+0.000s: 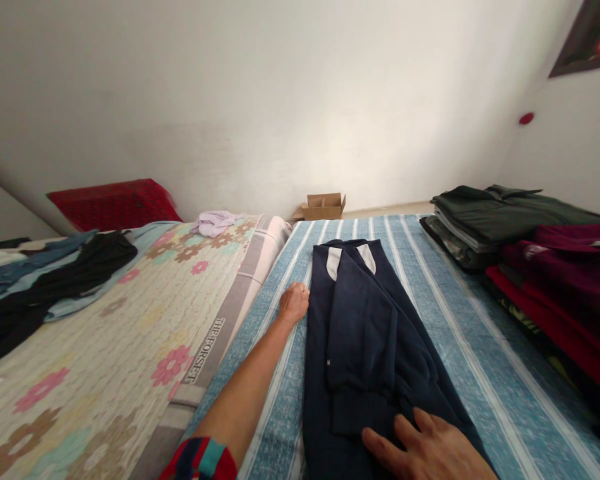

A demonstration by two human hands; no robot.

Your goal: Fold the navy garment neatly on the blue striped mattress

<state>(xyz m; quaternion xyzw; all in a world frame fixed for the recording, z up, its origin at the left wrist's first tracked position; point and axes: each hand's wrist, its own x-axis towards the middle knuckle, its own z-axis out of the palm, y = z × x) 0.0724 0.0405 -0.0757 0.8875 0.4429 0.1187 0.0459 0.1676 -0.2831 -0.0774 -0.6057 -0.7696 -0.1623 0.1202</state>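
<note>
A navy sweatshirt (363, 327) with white shoulder patches lies on the blue striped bedspread (280, 387), its sides folded in and a sleeve laid down its middle. My left hand (295, 303) is closed at the garment's left edge, level with the upper part, and seems to pinch the cloth there. The fingertips are partly hidden. Near the bottom, my right hand (425, 447) rests with fingers spread on the sweatshirt beside the sleeve cuff (360, 411). The garment's lowest end runs out of view.
Stacks of folded dark green clothes (510, 213) and maroon clothes (575, 267) stand at the right. On the left, a flowered bedspread (130, 327) holds loose dark clothes (80, 267) and a lilac cloth (216, 223). A cardboard box (323, 208) sits by the wall.
</note>
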